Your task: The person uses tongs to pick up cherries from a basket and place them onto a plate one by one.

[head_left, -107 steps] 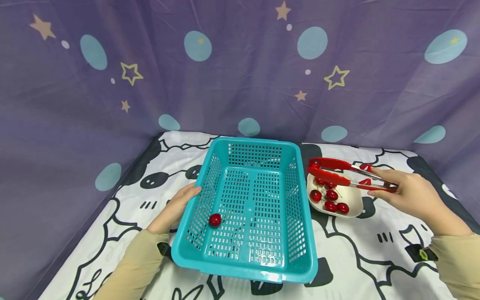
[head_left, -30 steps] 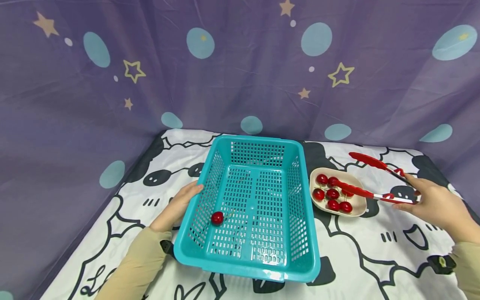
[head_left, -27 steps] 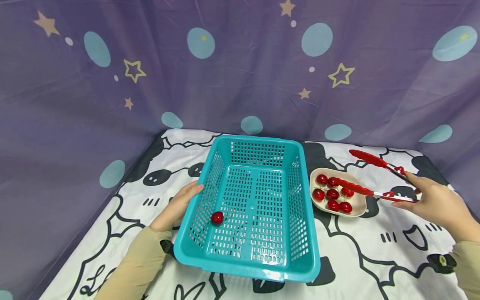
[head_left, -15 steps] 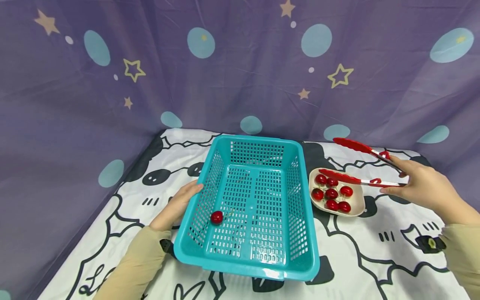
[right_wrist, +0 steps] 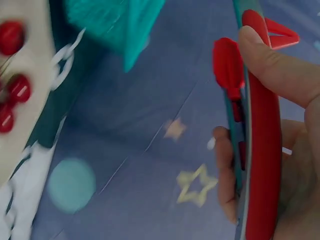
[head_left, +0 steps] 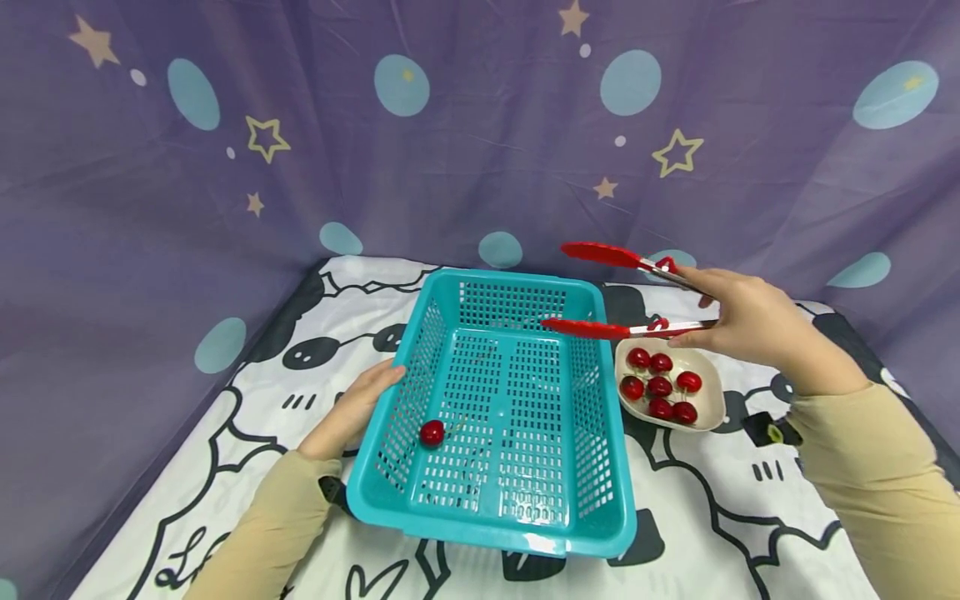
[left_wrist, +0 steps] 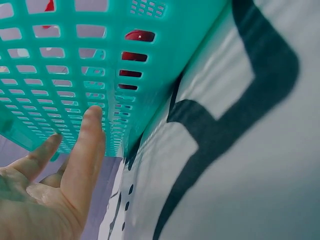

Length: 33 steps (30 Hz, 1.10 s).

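A turquoise slotted basket stands mid-table, with one red cherry on its floor at the left. My left hand touches the basket's left side; in the left wrist view its fairly straight fingers lean against the outer wall. My right hand grips red-tipped metal tongs, thumb on one arm and fingers on the other. The tongs' arms are spread wide with nothing between them, tips over the basket's right rear. Below that hand, a cream dish holds several stemmed cherries.
A white cloth with black cartoon drawings covers the table. The dish sits close beside the basket's right wall. Behind and at the left hangs a purple curtain printed with stars and dots.
Earlier the tongs held a cherry above the dish. They then spread, empty, at the dish's right, and have since swung left and up over the basket. The left hand stays put.
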Tool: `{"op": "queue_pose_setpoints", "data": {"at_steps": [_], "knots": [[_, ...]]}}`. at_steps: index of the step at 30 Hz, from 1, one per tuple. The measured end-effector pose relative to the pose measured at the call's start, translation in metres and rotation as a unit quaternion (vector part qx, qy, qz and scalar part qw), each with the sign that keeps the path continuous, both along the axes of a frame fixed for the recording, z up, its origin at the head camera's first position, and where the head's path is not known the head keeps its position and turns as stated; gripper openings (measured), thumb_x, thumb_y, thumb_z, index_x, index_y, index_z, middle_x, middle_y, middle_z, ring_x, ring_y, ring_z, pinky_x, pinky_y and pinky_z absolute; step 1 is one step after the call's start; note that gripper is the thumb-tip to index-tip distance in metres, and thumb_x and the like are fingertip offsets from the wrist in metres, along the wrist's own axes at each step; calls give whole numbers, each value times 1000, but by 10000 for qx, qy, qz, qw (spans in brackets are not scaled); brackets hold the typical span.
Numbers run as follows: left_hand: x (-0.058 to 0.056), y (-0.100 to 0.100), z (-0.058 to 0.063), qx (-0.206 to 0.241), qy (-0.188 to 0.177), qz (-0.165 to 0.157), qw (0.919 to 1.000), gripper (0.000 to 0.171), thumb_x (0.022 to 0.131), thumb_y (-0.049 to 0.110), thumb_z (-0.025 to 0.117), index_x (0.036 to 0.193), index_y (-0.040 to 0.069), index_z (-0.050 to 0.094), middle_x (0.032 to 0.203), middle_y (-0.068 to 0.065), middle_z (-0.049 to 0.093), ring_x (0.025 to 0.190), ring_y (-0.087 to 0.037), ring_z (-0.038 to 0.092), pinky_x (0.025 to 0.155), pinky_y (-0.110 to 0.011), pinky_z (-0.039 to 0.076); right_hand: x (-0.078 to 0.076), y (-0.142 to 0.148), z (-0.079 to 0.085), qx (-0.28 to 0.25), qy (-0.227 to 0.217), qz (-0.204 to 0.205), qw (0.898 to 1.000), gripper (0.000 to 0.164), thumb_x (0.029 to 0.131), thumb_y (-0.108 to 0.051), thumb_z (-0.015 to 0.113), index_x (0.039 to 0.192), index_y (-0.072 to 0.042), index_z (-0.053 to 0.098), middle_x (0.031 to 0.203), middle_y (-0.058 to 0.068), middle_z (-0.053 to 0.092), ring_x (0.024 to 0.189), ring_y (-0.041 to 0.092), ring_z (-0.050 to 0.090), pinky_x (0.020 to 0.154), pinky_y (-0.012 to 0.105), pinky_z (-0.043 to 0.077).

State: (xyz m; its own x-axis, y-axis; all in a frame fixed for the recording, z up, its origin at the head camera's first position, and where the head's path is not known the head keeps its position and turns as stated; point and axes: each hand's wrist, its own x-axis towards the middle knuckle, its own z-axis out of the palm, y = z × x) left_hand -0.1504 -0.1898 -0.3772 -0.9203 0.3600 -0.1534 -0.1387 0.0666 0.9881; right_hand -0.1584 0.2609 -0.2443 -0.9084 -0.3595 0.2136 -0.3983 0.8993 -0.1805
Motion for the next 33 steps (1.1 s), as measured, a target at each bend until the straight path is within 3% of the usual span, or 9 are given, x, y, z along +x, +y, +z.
{"op": "queue_pose_setpoints", "data": {"at_steps": [9, 12, 16, 19, 23, 29, 33], "knots": [[0, 0, 0, -84, 90, -34, 9999, 61, 99, 38, 37, 146, 3, 21, 135, -33, 39, 112, -36, 55, 89, -48, 52, 5, -69, 19, 76, -305, 664, 9973, 85, 66, -38, 82, 137, -7, 46, 99, 9, 64, 76, 15, 57, 55, 28, 45], [1, 0, 1, -51, 58, -26, 10000, 61, 99, 39, 37, 146, 3, 21, 135, -33, 40, 111, -35, 56, 88, -47, 53, 5, -87, 20, 151, -492, 852, 9950, 86, 65, -41, 82, 136, -9, 47, 92, 5, 63, 71, 14, 53, 55, 27, 43], [1, 0, 1, 11, 54, -65, 10000, 60, 99, 38, 36, 146, 3, 21, 134, -34, 40, 110, -35, 57, 87, -47, 53, 4, -109, 18, 473, -615, 1069, 9912, 86, 63, -41, 83, 136, -11, 48, 105, 2, 66, 72, 15, 54, 58, 28, 44], [1, 0, 1, 14, 56, -79, 10000, 61, 99, 38, 36, 146, 3, 21, 134, -34, 40, 110, -35, 57, 87, -47, 53, 5, -123, 16, 772, -756, 1068, 9884, 85, 63, -42, 83, 135, -12, 50, 122, 5, 63, 90, 19, 60, 66, 33, 50], [0, -1, 0, -18, 61, -71, 10000, 60, 99, 38, 37, 146, 4, 22, 135, -33, 40, 111, -36, 56, 87, -47, 53, 6, -138, 12, 1197, -1086, 984, 9819, 84, 64, -45, 82, 135, -14, 50, 125, 4, 61, 108, 23, 58, 76, 40, 54], [-1, -1, -1, 22, 74, -112, 9999, 60, 99, 37, 37, 146, 3, 20, 136, -34, 39, 115, -42, 52, 88, -50, 52, 6, -156, 5, 1641, -1278, 1125, 9716, 83, 64, -46, 82, 134, -14, 51, 115, 2, 65, 99, 20, 59, 73, 35, 55], [-1, 0, -1, -2, 81, -72, 9999, 60, 99, 37, 36, 146, 3, 20, 136, -34, 39, 116, -42, 51, 89, -50, 52, 5, -166, -1, 1755, -1376, 1196, 9675, 82, 63, -46, 82, 133, -13, 52, 117, 2, 65, 103, 20, 58, 75, 35, 55]]}}
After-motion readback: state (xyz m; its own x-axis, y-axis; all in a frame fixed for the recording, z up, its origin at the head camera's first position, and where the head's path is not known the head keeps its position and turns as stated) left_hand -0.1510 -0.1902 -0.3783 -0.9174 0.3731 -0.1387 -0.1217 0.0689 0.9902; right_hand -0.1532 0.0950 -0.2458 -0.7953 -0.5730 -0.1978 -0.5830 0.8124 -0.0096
